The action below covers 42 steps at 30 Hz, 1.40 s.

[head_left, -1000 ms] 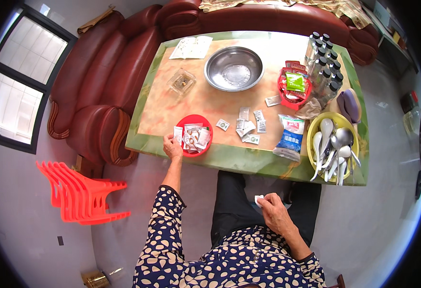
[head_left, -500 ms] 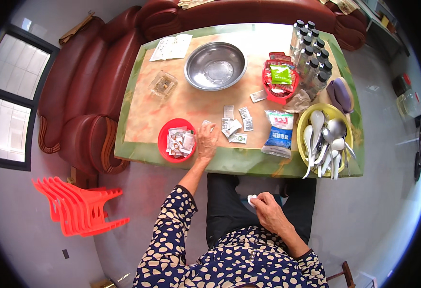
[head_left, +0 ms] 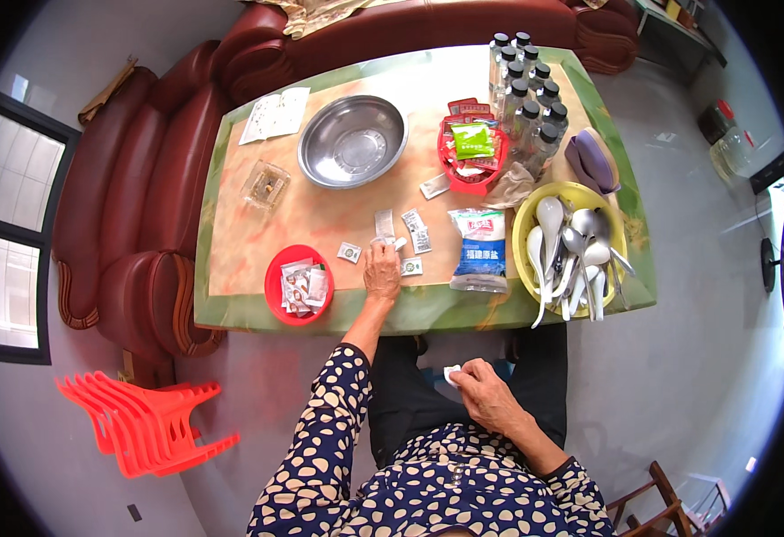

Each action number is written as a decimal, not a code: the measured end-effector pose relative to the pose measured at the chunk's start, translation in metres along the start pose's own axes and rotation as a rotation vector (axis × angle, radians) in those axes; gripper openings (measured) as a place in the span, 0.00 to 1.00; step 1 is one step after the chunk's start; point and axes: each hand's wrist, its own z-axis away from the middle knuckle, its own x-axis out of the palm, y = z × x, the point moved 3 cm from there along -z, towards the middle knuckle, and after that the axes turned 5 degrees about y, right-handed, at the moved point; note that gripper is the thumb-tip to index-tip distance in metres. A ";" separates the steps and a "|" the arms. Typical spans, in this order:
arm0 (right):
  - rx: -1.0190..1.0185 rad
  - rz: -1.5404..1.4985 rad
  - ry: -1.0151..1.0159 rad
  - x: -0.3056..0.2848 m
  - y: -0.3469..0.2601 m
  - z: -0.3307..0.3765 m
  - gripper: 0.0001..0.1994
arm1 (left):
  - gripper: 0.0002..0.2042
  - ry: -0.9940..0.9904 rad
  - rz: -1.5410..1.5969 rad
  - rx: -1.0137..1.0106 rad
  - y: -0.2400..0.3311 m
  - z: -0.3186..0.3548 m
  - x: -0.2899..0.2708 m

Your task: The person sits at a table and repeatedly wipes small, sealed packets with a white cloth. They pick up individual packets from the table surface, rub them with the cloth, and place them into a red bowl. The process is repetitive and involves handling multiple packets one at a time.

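My left hand point(head_left: 381, 271) reaches over the near part of the table, its fingertips down on a group of small flat sachets. Part of that group lies hidden beneath the hand. One printed sachet point(head_left: 416, 231) lies just right of the fingers, and a separate square sachet point(head_left: 349, 252) lies to their left. A red round bowl point(head_left: 272, 285) with several white sachets point(head_left: 302, 288) in it stands farther left, near the table edge. Above my lap, my right hand point(head_left: 492, 399) pinches a small white piece point(head_left: 452, 376) whose kind I cannot make out.
On the table point(head_left: 258, 313) stand a steel basin point(head_left: 318, 170), a glass ashtray point(head_left: 266, 186), a red basket of packets point(head_left: 470, 186), clear bottles point(head_left: 528, 130) with black caps, a blue-and-white bag point(head_left: 479, 252) and a yellow basin point(head_left: 528, 224) of spoons. Red plastic chairs point(head_left: 155, 430) stand left.
My left hand has moved right, from beside the red bowl to the sachet group. The square sachet it was touching now lies free. My right hand still holds the white piece. The view has shifted.
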 end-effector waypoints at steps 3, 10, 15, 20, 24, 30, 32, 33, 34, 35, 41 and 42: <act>-0.006 0.017 0.017 -0.001 0.003 0.002 0.13 | 0.05 0.114 0.150 -0.097 0.002 -0.004 -0.015; -0.014 -0.083 0.185 -0.011 0.006 -0.003 0.15 | 0.13 -0.127 1.435 -0.956 0.021 0.024 -0.037; -0.038 -0.091 0.438 -0.032 -0.013 -0.024 0.18 | 0.17 -0.432 1.849 -0.905 0.097 0.069 -0.096; -0.116 -0.013 0.479 -0.020 -0.015 -0.022 0.18 | 0.22 -0.517 1.986 -0.840 0.149 0.099 -0.136; -0.140 0.056 0.582 -0.023 -0.012 -0.017 0.19 | 0.24 -0.563 1.961 -0.813 0.157 0.115 -0.154; -0.089 0.108 0.637 -0.028 -0.017 -0.012 0.20 | 0.26 -0.598 1.963 -0.842 0.164 0.121 -0.165; -0.234 0.122 0.578 -0.024 -0.024 -0.011 0.20 | 0.24 -0.616 1.914 -0.811 0.163 0.120 -0.165; -0.304 0.132 0.548 -0.022 -0.027 -0.010 0.20 | 0.23 -0.628 1.891 -0.796 0.163 0.120 -0.165; -0.332 0.148 0.521 -0.022 -0.027 -0.010 0.21 | 0.23 -0.657 1.875 -0.800 0.164 0.120 -0.167; -0.297 0.139 0.530 -0.025 -0.024 -0.010 0.21 | 0.24 -0.654 1.890 -0.787 0.164 0.120 -0.169; -0.195 0.199 0.592 -0.030 -0.022 -0.010 0.25 | 0.27 -0.605 1.955 -0.782 0.166 0.119 -0.176; -0.215 0.217 0.568 -0.029 -0.023 -0.008 0.25 | 0.27 -0.594 1.944 -0.783 0.165 0.119 -0.177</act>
